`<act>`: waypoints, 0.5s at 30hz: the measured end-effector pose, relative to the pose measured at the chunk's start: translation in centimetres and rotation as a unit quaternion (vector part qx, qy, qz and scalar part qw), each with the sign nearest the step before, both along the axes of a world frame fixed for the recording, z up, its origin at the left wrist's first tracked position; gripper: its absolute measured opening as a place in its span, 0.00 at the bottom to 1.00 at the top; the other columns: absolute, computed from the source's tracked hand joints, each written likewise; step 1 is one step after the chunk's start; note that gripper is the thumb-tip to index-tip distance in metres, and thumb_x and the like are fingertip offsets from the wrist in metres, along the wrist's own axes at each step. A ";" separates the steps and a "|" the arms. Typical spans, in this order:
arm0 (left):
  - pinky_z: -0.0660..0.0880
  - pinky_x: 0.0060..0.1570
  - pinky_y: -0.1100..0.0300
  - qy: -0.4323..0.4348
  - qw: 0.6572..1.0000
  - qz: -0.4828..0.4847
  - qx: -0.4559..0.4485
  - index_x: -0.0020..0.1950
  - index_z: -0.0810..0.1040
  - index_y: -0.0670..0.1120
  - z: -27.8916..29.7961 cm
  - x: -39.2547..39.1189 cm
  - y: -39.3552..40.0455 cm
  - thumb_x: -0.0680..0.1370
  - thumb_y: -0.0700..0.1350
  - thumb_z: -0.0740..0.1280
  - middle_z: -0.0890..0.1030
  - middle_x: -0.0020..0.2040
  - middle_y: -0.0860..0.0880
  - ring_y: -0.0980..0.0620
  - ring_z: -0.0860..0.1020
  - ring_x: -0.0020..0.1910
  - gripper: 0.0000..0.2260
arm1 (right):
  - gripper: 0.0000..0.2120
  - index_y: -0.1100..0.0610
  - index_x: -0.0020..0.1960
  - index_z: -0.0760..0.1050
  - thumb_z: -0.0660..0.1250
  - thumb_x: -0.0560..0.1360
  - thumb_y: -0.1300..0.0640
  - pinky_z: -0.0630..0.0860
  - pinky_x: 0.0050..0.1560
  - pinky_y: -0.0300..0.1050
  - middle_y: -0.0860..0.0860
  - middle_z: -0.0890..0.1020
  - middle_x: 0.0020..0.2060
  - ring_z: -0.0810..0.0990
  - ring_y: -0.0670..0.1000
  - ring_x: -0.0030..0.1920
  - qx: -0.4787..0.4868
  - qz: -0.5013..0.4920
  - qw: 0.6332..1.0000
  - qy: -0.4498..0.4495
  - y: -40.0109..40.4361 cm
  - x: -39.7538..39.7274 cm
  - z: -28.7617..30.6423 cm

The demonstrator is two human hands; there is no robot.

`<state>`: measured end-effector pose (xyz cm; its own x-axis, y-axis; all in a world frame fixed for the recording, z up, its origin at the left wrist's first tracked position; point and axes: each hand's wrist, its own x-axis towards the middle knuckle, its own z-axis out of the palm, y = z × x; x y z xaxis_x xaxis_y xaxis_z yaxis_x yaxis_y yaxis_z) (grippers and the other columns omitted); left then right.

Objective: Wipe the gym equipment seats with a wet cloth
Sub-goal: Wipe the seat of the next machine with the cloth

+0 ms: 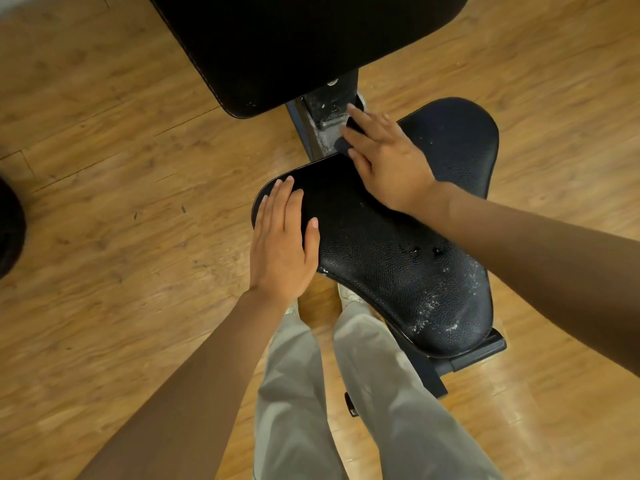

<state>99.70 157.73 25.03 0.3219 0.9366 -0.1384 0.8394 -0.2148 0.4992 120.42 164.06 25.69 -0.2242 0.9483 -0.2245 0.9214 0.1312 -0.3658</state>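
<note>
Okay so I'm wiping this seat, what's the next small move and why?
Probably draw the right hand and the dark cloth under it back toward you across the seat. The cloth sits at the seat's far edge by the metal post, while water drops and whitish specks show on the near part. The left hand rests flat on the seat's left edge.

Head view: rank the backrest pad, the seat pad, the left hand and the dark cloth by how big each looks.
1. Seat pad.
2. Backrest pad: cropped by the frame's top edge, so unsure against the seat.
3. Left hand.
4. Dark cloth: mostly hidden under the right hand.
</note>
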 end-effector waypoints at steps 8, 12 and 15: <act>0.50 0.78 0.51 0.009 1.000 -0.003 0.008 0.76 0.64 0.38 -0.4 0.6 0.3 0.84 0.49 0.51 0.64 0.78 0.41 0.45 0.58 0.78 0.24 | 0.20 0.59 0.73 0.71 0.57 0.83 0.56 0.57 0.78 0.55 0.57 0.66 0.76 0.62 0.59 0.77 0.024 0.182 0.979 0.085 -8.8 0.0 2.3; 0.50 0.78 0.50 0.008 1.000 0.009 0.007 0.76 0.65 0.37 -0.3 1.0 0.1 0.84 0.49 0.51 0.64 0.77 0.41 0.44 0.58 0.78 0.24 | 0.21 0.59 0.74 0.70 0.55 0.83 0.55 0.57 0.78 0.55 0.57 0.65 0.77 0.62 0.59 0.77 0.020 0.240 0.968 0.064 -6.7 1.7 2.0; 0.51 0.78 0.50 0.006 1.000 0.030 0.005 0.74 0.67 0.37 -0.2 1.4 0.2 0.83 0.48 0.52 0.65 0.77 0.40 0.45 0.60 0.78 0.24 | 0.21 0.63 0.73 0.70 0.56 0.82 0.57 0.60 0.76 0.60 0.62 0.67 0.75 0.65 0.64 0.75 0.031 0.146 0.988 0.039 -2.9 3.1 0.6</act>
<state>101.12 157.89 24.87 0.2635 0.9556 -0.1321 0.8572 -0.1691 0.4864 123.53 161.17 26.33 -0.5042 0.8522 -0.1396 0.8108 0.4115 -0.4163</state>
